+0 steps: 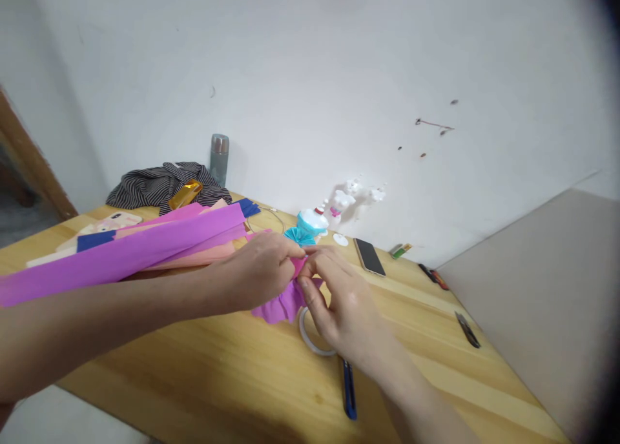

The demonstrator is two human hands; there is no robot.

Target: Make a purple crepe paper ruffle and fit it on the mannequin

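Observation:
My left hand (pixel 264 266) and my right hand (pixel 343 299) meet over the table, fingers pinched together on pink and purple crepe paper (pixel 279 307). The paper's gathered, ruffled purple edge spreads out below my left hand. Between the fingertips a bit of bright pink shows; the exact grip is partly hidden. Just behind the hands stands a white figure (pixel 312 219) with a red piece on top and a light-blue pleated paper fan (pixel 300 236) at its front. Under my right hand lies a roll of white tape (pixel 310 341), partly covered.
A blue utility knife (pixel 348 389) lies near the tape. Purple crepe strips (pixel 145 244) and a phone (pixel 119 221) are left; a flask (pixel 219 159) and striped cloth (pixel 165 184) are behind. Another phone (pixel 369 257) and a dark cutter (pixel 467 330) lie right. The wall closes the back.

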